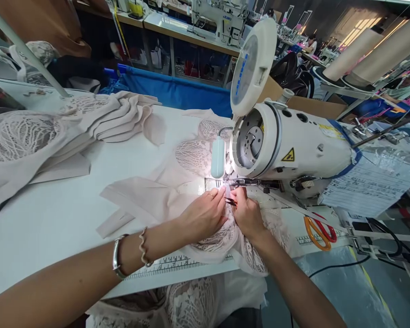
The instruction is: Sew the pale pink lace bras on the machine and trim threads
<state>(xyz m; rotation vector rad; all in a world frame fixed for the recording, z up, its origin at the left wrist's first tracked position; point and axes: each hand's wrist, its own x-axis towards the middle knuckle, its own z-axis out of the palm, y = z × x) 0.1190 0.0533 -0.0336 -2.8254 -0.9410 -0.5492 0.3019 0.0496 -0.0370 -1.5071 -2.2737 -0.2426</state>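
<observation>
Bare forearms [68, 282] come closest to me, leading up to two hands which meet before the large white cylindrical metal sewing machine [294, 136]. Under both hands lies the pale pinkish-beige garment of lace and smooth cloth [218, 241]; its lace spreads below the palms, toward the person, and reaches the table's front edge.

The left hand [203, 216] rests its fingertips on the cloth, just beside the needle area, probably to keep the work flat. Whether these fingers pinch or only press, I cannot tell. The right hand [249, 216] is curled around a small dark pointed metal tool [231, 201], perhaps thread snips; its tips point at the left fingers, I suppose so that they stay close to the seam.

A small pale-green plastic lamp [218, 157] hangs directly above, surely for lighting this spot. Folded beige cloth pieces [119, 120] lie in layers at the left, maybe for easy reach.
</observation>
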